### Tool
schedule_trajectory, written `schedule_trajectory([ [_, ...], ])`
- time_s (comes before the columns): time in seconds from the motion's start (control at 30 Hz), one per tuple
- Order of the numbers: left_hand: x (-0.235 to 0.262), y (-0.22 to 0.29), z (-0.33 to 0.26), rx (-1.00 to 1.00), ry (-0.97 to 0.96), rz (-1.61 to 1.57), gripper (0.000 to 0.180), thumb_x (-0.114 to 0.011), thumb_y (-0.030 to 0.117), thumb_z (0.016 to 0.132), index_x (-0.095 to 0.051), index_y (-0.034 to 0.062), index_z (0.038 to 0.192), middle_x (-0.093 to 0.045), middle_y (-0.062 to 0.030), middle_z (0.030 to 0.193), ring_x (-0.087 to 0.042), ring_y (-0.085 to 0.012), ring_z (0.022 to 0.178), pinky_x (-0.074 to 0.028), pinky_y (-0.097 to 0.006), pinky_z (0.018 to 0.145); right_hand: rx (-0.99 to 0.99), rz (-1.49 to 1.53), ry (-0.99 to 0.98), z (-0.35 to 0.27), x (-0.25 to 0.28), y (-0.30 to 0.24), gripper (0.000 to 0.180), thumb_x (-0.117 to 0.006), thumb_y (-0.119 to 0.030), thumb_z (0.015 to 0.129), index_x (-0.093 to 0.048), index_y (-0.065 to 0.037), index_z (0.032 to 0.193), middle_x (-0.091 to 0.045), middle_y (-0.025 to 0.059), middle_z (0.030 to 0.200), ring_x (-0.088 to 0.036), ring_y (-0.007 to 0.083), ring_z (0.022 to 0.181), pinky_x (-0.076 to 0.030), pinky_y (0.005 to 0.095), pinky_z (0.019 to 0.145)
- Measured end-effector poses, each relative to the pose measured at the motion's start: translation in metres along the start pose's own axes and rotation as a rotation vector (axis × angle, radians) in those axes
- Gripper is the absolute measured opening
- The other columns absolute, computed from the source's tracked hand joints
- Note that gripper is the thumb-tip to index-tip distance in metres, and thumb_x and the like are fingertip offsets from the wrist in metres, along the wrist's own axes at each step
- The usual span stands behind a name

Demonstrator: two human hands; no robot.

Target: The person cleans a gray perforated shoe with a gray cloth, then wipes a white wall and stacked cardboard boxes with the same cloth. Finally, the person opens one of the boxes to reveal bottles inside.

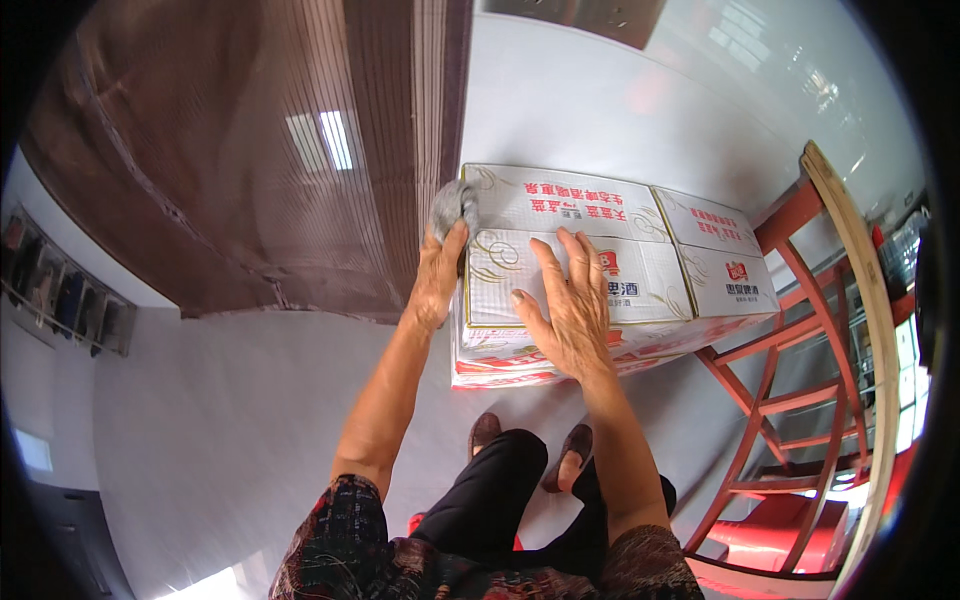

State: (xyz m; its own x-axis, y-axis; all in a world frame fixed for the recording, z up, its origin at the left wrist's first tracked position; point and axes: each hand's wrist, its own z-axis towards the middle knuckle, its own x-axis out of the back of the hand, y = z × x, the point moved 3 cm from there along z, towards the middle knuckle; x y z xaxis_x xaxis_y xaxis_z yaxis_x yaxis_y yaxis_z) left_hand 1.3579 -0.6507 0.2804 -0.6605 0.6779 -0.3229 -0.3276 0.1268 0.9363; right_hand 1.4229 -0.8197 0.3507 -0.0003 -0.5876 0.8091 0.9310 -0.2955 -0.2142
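My left hand [437,268] is closed on a grey cloth [457,208], which it presses against the left end of a white cardboard box [640,282]. The box has red print and gold swirls on it. Palm down, my right hand [570,310] lies flat on the box's top with its fingers spread. Beneath this box sits another red and white box [475,378], only partly showing. A brown ribbed sheet or curtain [330,130] hangs right beside my left hand and the box's left end.
On the right stands a reddish wooden rack [800,400] with a pale wooden rail [858,270]. Behind the box is a pale wall [560,100]. A red plastic item [790,535] is under the rack. A shelf with several items [65,290] shows at far left.
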Motion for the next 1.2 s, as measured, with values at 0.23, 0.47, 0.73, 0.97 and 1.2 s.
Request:
schedule_trajectory([
  [0.23, 0.018, -0.029, -0.088, 0.144, 0.045, 0.217, 0.051, -0.042, 0.038, 0.097, -0.046, -0.0054, 0.123, -0.052, -0.0074, 0.114, -0.044, -0.0148, 0.102, -0.035, -0.029, 0.094, -0.07, -0.065, 0.117, 0.02, -0.013, 0.017, 0.044, -0.06, -0.031, 0.082, -0.054, -0.004, 0.115, -0.047, 0.0177, 0.122, -0.042, 0.0341, 0.115, -0.035, 0.0513, 0.088],
  [0.47, 0.023, -0.03, -0.139, 0.297, -0.018, 0.05, 0.047, -0.045, 0.034, 0.096, -0.046, -0.0029, 0.125, -0.055, -0.0055, 0.112, -0.048, -0.0124, 0.101, -0.038, -0.025, 0.091, -0.031, -0.098, 0.044, 0.053, -0.01, 0.038, 0.026, -0.06, -0.031, 0.079, -0.064, -0.006, 0.085, -0.055, 0.0084, 0.089, -0.05, 0.0258, 0.09, -0.033, 0.046, 0.078],
  [0.73, 0.035, 0.008, -0.09, 0.16, 0.231, -0.129, 0.048, -0.053, 0.032, 0.092, -0.045, -0.0005, 0.128, -0.053, -0.0088, 0.12, -0.05, -0.0162, 0.107, -0.041, -0.03, 0.093, 0.277, 0.048, 0.139, 0.011, 0.107, -0.014, 0.017, -0.067, -0.012, 0.076, -0.059, -0.007, 0.09, -0.047, 0.0064, 0.081, -0.05, 0.0231, 0.08, -0.035, 0.0375, 0.074],
  [0.97, -0.026, 0.053, -0.095, 0.053, -0.032, 0.177, 0.069, -0.075, 0.037, 0.074, -0.043, 0.0077, 0.128, -0.047, -0.0077, 0.117, -0.045, -0.0223, 0.109, -0.039, -0.036, 0.095, 0.27, -0.037, 0.005, -0.093, 0.111, -0.028, 0.033, -0.066, -0.01, 0.069, -0.06, -0.009, 0.101, -0.05, 0.0038, 0.094, -0.051, 0.0201, 0.085, -0.036, 0.0375, 0.076],
  [1.2, -0.023, 0.034, -0.115, -0.266, -0.019, 0.716, 0.095, -0.087, 0.039, 0.056, -0.035, 0.0065, 0.128, -0.037, -0.0155, 0.117, -0.036, -0.0319, 0.112, -0.036, -0.044, 0.096, 0.209, 0.245, -0.218, -0.098, 0.1, -0.004, 0.025, -0.068, -0.014, 0.074, -0.061, -0.008, 0.097, -0.054, 0.0069, 0.094, -0.055, 0.0248, 0.087, -0.043, 0.0384, 0.073],
])
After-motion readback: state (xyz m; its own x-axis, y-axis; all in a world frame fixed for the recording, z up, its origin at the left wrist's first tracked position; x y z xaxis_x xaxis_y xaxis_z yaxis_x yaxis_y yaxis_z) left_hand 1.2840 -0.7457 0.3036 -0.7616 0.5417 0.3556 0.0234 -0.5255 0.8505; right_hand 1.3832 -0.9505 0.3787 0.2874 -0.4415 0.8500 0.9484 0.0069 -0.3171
